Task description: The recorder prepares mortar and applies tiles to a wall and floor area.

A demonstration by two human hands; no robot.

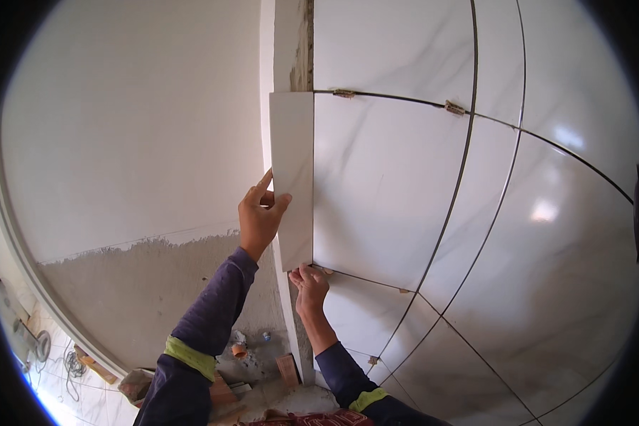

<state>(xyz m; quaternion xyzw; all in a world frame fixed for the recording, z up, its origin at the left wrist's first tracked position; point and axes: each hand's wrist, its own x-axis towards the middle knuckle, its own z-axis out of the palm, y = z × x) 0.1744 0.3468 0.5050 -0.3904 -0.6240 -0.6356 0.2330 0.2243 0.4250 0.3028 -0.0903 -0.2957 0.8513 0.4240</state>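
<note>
Largest first: we note a wall of large glossy white tiles with grey marbling (476, 206) filling the right, and at left a smooth off-white painted wall (135, 128) that ends below in a rough grey cement band (156, 305). Between them runs a narrow upright margin, bare and mortar-stained above (289, 42). On it stands a tall, narrow white tile strip with faint veining (292, 149), upright, its right edge close beside the neighbouring large tile and its top about level with the horizontal joint. Left hand (259, 220): half closed on the strip's left edge, thumb on the front face, index finger reaching up along the side. Right hand (310, 291): fingertips bunched at the strip's bottom right corner; we cannot tell whether they pinch anything there. Smallest, small brownish wedges (454, 108) sit in the tile joints. We judge the step in hand to be seating and aligning the strip. The next move, in our reading, calls for steady left-hand pressure while the right trues the lower edge to the adjoining joint, without tipping the strip outward.
</note>
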